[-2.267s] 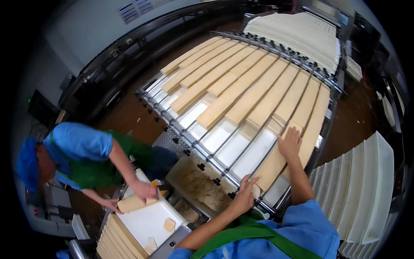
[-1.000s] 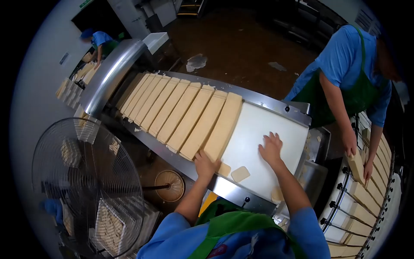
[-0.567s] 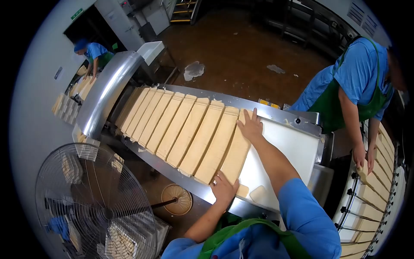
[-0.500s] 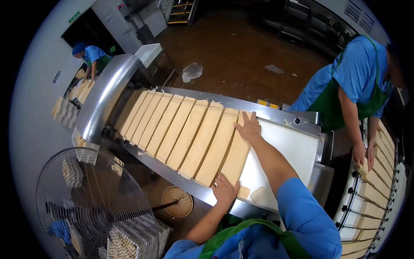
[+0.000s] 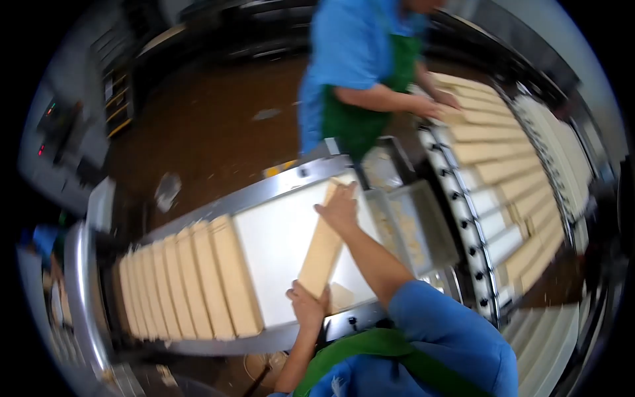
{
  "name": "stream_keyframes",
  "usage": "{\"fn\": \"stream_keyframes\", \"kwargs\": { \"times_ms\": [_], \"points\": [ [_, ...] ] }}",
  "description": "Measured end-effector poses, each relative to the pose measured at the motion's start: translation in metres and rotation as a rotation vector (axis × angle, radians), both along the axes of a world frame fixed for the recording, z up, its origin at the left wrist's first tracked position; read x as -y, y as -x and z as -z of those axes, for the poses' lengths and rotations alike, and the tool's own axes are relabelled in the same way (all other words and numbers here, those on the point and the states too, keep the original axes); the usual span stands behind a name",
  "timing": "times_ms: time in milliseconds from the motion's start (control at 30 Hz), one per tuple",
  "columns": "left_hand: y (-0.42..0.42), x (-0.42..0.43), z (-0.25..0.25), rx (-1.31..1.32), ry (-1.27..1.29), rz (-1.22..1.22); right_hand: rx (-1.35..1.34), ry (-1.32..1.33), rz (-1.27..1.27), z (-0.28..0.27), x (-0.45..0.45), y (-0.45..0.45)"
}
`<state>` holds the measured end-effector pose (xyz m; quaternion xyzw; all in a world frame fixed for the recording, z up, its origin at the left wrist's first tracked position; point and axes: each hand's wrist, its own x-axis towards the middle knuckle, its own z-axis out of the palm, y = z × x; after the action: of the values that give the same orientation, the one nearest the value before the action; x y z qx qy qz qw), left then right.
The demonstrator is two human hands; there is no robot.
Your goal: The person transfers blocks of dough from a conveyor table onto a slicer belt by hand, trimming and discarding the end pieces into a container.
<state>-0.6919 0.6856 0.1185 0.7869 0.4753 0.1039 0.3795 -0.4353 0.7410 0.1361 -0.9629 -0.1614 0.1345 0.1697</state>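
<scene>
Pale slab (image 5: 320,253), probably dough, left grip (image 5: 308,305), right grip (image 5: 340,210) clasping ends

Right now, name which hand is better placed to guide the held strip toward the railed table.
Probably the right hand: it holds the pale strip nearer the railed table than the left hand does.

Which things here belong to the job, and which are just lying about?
In the job: left hand, right hand, the pale strip both hold, white worktop, row of strips.

Just lying or standing about, it seems: pale floor scrap, yellow-edged steps.
</scene>
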Motion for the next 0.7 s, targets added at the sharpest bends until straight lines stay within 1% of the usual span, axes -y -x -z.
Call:
{"fn": "stream_keyframes", "kwargs": {
  "times_ms": [67, 133, 167, 200, 267, 300, 333, 367, 400, 433, 467, 500, 533, 567, 633, 667, 700],
  "points": [
    [-0.013, 0.007, 0.007, 0.039, -0.059, 0.024, 0.061, -0.128, 0.107, 0.007, 0.033, -0.019],
    [-0.035, 0.017, -0.002, 0.111, -0.132, 0.087, -0.047, -0.338, 0.262, -0.005, 0.082, -0.036],
    [-0.048, 0.027, -0.012, 0.130, -0.157, 0.074, -0.098, -0.403, 0.352, -0.022, 0.110, -0.041],
    [-0.061, 0.037, -0.019, 0.141, -0.152, 0.129, -0.035, -0.467, 0.409, -0.022, 0.137, -0.048],
    [-0.084, 0.057, -0.028, 0.255, -0.152, 0.146, 0.233, -0.529, 0.455, -0.017, 0.197, -0.061],
    [-0.095, 0.069, -0.027, 0.287, -0.144, 0.186, 0.246, -0.530, 0.488, -0.033, 0.229, -0.065],
    [-0.108, 0.083, -0.033, 0.291, -0.144, 0.216, 0.187, -0.603, 0.597, -0.065, 0.263, -0.064],
    [-0.123, 0.098, -0.044, 0.326, -0.180, 0.329, 0.127, -0.679, 0.702, -0.086, 0.298, -0.065],
    [-0.136, 0.113, -0.056, 0.360, -0.217, 0.440, 0.281, -0.605, 0.670, -0.078, 0.335, -0.074],
    [-0.148, 0.130, -0.067, 0.397, -0.176, 0.508, 0.314, -0.566, 0.717, -0.081, 0.369, -0.082],
    [-0.158, 0.149, -0.086, 0.399, -0.169, 0.598, 0.244, -0.562, 0.797, -0.099, 0.399, -0.086],
    [-0.168, 0.166, -0.095, 0.438, -0.172, 0.686, 0.232, -0.483, 0.827, -0.101, 0.432, -0.094],
    [-0.178, 0.183, -0.102, 0.474, -0.177, 0.773, 0.208, -0.347, 0.859, -0.106, 0.464, -0.103],
    [-0.185, 0.197, -0.105, 0.475, -0.181, 0.784, 0.177, -0.226, 0.920, -0.106, 0.491, -0.112],
    [-0.200, 0.223, -0.112, 0.486, -0.092, 1.054, 0.128, 0.030, 0.835, -0.097, 0.543, -0.130],
    [-0.206, 0.235, -0.115, 0.482, -0.097, 1.063, 0.089, 0.165, 0.778, -0.090, 0.564, -0.143],
    [-0.212, 0.245, -0.118, 0.454, 0.039, 1.139, 0.084, 0.157, 0.786, -0.084, 0.582, -0.156]
  ]
}}
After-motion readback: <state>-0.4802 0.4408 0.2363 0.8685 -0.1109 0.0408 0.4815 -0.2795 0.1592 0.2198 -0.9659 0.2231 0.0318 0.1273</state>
